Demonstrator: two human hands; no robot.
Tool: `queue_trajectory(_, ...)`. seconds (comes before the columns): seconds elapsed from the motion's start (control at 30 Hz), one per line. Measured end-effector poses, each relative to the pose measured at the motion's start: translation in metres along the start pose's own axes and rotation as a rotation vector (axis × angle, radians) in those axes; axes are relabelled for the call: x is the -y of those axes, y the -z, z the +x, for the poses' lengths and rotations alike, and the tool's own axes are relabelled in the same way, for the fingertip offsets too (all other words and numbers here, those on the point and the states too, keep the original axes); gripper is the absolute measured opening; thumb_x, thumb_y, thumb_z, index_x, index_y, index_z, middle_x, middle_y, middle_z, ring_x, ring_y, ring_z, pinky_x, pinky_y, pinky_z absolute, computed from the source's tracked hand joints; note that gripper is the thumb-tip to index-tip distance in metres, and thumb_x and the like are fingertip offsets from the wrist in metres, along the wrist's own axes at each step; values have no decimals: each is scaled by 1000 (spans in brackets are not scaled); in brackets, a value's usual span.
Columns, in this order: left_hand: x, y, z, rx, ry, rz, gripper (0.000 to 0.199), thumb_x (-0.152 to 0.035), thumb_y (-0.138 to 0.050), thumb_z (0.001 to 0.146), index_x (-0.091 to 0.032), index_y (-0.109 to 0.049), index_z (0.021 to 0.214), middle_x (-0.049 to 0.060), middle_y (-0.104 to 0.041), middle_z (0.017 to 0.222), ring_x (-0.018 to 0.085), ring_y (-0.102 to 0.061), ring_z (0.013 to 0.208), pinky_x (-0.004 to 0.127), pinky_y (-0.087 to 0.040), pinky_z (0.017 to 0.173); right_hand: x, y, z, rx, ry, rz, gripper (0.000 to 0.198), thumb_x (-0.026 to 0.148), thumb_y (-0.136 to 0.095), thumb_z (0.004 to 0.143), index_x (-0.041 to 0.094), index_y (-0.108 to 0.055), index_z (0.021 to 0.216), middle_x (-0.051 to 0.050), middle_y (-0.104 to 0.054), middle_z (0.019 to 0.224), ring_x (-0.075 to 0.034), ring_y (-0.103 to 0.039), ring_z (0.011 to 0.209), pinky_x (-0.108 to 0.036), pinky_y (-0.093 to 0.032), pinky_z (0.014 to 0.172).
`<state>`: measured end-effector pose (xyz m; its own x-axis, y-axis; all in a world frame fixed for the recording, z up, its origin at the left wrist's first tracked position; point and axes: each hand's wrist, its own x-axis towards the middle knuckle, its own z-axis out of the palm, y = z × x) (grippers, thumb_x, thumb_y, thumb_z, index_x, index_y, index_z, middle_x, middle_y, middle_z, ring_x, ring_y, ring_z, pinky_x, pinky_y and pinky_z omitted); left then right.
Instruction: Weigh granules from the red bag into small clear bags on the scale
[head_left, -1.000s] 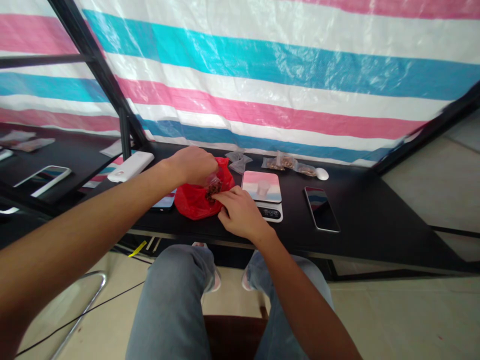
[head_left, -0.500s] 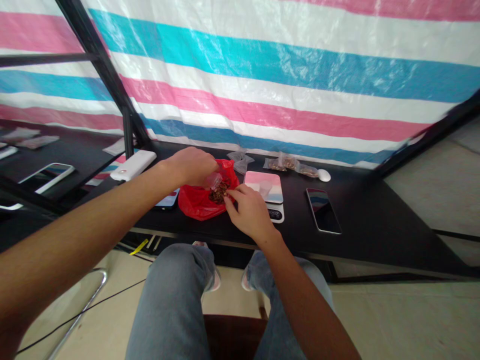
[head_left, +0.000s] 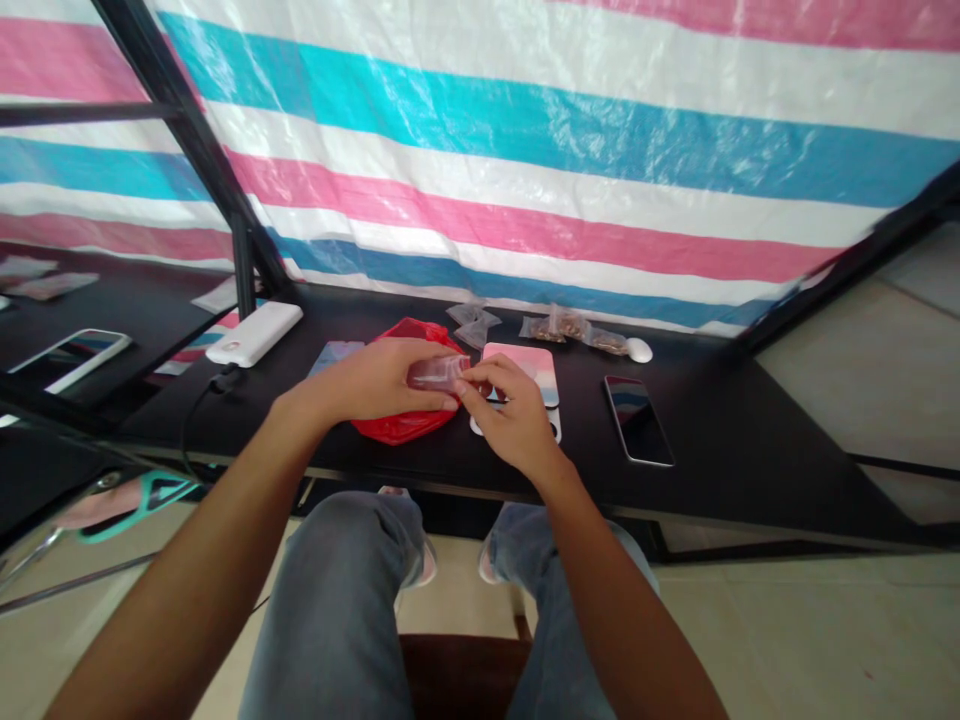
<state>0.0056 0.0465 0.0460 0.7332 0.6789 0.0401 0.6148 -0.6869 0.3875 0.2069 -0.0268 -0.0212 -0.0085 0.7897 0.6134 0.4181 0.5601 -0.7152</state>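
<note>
A clear plastic cup [head_left: 436, 373] lies tipped on its side in my left hand [head_left: 386, 378], whose fingers and thumb wrap round it. Its mouth faces my right hand [head_left: 504, 405]. The right thumb and fingertips are pinched together at the cup's rim; what is between them, if anything, is too small to make out. Under both hands a red plastic bag [head_left: 397, 428] is spread on the black table; the brown pieces in it are now hidden. Just behind my right hand sits a small kitchen scale [head_left: 541, 372] with a pink, white and blue top, partly covered by the fingers.
Small clear bags [head_left: 474, 325] lie behind the scale, with filled bags of brown pieces [head_left: 570, 325] and a white spoon [head_left: 640, 350] beside them. A phone [head_left: 639, 420] rests at right. At left are a white power bank [head_left: 255, 335] with a cable and another phone [head_left: 330, 355].
My left hand has drawn back from over the bag's contents and turned, bringing the clear cup toward my right hand. My right hand has lifted off the brown pieces to the cup's rim.
</note>
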Motion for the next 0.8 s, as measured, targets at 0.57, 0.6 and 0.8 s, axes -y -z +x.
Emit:
queue_trajectory(0.57, 31, -19, -25, 142, 256, 357, 82, -22, -52, 97, -24, -20, 172, 18, -79, 118, 32, -77, 97, 37, -53, 83, -67, 120, -3, -271, -582, -696, 44, 43, -66, 86, 15, -80, 117, -14, -81, 88, -34, -76, 91, -46, -56, 89)
queue_trajectory(0.6, 30, -17, -26, 115, 245, 347, 78, -23, -49, 98, -24, -22, 172, 17, -79, 114, 30, -77, 94, 36, -53, 82, -59, 115, -1, -315, -519, -711, 45, 43, -63, 89, 15, -79, 120, -13, -81, 89, -32, -76, 89, -45, -56, 87)
queue_trajectory(0.8, 17, -1, -41, -52, 71, 29, 55, -22, -42, 94, -24, -64, 145, 6, -80, 114, 23, -73, 98, 33, -52, 95, -5, 47, 26, -12, -116, -519, 30, 35, -57, 98, 18, -76, 113, -10, -79, 101, -23, -72, 90, -36, -56, 86)
